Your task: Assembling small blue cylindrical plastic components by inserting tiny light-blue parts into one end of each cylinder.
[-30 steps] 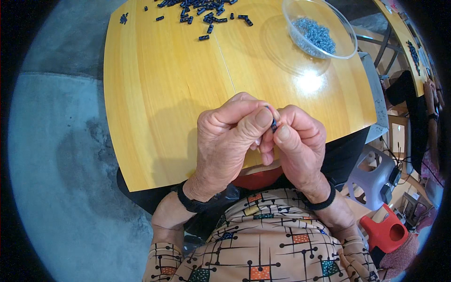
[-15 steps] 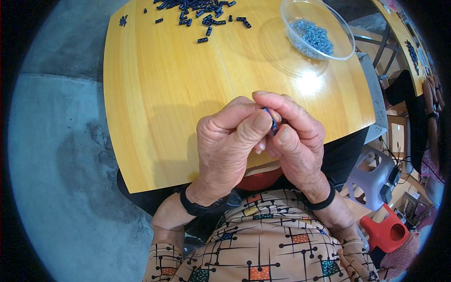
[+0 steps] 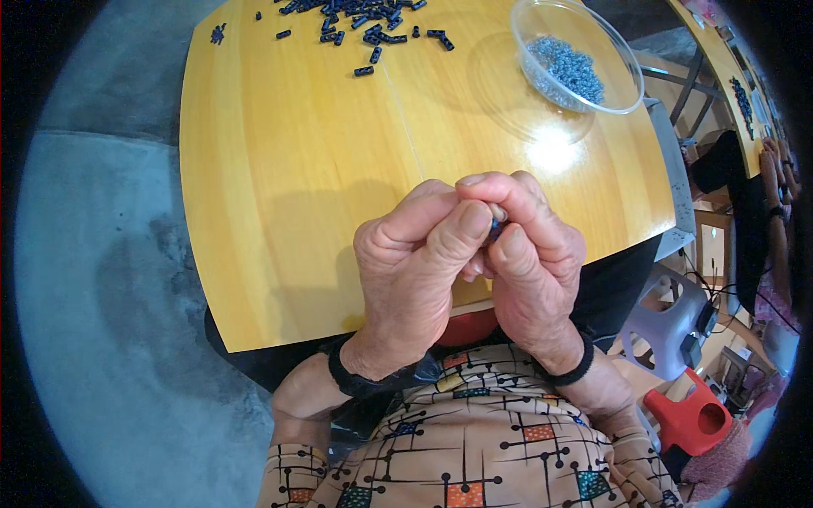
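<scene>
My left hand (image 3: 415,267) and my right hand (image 3: 535,254) meet in front of me, above the near edge of the table. Both are closed, thumbs and forefingers pinched round one small dark blue piece (image 3: 496,227). Only a sliver of it shows between the fingertips, so its full shape is hidden. At the table's far side lies a loose heap of small black plastic pieces (image 3: 373,34), short and block-like with holes. Right of the heap stands a clear round plastic bowl (image 3: 622,108), holding many small shiny metallic parts (image 3: 566,69).
The yellow wooden table (image 3: 279,169) carries a small dark cluster (image 3: 218,34) at its far left corner. To the right are a pale plastic stool (image 3: 665,326), a red stool (image 3: 690,415) and cables. Another person's hand (image 3: 772,165) rests by a second table with black pieces (image 3: 743,106).
The dark blue piece has sunk deeper between my fingertips and less of it shows. My fingers have closed in slightly; the heap and the bowl stay put.
</scene>
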Motion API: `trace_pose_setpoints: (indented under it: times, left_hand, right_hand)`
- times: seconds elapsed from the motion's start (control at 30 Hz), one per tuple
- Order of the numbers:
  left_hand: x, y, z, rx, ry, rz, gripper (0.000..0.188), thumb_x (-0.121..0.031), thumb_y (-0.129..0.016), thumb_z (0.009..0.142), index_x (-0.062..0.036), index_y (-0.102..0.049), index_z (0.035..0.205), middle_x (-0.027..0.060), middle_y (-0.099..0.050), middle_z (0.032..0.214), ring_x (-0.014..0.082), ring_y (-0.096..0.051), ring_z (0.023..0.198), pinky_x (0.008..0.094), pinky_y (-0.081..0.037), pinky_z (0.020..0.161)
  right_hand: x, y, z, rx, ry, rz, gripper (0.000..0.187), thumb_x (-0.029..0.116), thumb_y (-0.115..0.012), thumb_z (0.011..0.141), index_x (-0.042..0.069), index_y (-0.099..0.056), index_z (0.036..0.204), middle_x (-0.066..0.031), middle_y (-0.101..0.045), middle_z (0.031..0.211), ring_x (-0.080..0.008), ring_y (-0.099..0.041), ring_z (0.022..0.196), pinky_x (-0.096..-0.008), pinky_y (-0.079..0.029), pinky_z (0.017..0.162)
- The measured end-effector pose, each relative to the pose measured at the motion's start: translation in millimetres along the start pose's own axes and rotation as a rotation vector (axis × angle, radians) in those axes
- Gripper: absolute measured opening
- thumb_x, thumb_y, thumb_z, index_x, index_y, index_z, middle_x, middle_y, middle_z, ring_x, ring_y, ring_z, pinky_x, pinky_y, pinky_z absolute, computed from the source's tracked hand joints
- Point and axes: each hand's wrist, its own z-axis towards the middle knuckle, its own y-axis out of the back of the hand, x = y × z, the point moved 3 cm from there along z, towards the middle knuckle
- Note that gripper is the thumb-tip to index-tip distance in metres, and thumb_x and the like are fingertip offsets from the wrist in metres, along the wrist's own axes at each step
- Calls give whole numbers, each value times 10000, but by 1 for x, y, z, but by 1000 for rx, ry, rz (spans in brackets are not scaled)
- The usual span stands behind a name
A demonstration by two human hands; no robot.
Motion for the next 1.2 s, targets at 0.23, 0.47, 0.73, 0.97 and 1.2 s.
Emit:
trace_pose_setpoints:
  times: [0.23, 0.47, 0.73, 0.97, 1.2]
  left_hand:
    - [5, 4, 5, 15, 5, -56, 130, -109, -603, 839, -1, -623, 770, -8, -515, 664, 42, -442, 554, 180, -362, 497]
    - [4, 7, 12, 20, 48, -145, 182, -176, -577, 864, -4, -621, 821, -17, -530, 659, 41, -435, 567, 174, -362, 515]
    - [-4, 10, 11, 123, 43, -173, 192, -188, -615, 830, 4, -627, 824, 38, -587, 730, 80, -487, 575, 193, -395, 525]
    - [-5, 8, 9, 169, 14, -183, 206, -193, -634, 812, 7, -636, 862, 53, -598, 774, 86, -523, 632, 191, -415, 559]
    - [-4, 8, 6, 142, 56, -50, 362, -375, -673, 750, -29, -594, 816, 12, -575, 770, 101, -540, 720, 225, -443, 667]
  right_hand:
    - [-8, -2, 5, -39, 8, -30, 267, 162, -551, 866, -32, -591, 1046, -12, -469, 727, -67, -478, 597, -187, -375, 567]
    - [-15, -5, 12, -43, -90, 46, 252, 121, -533, 874, -29, -577, 1072, 1, -418, 714, -53, -461, 603, -169, -368, 543]
    - [-3, 1, 18, 176, -113, -71, 440, 277, -587, 834, -9, -533, 1164, 7, -415, 713, -79, -426, 662, -191, -350, 615]
    - [8, 1, 16, 193, -107, -110, 476, 289, -665, 732, 15, -584, 1112, 29, -423, 664, -98, -383, 639, -200, -327, 591]
    - [15, 4, 22, 227, 69, -287, 490, 261, -745, 604, 19, -635, 1015, 31, -458, 651, -99, -405, 625, -204, -335, 567]
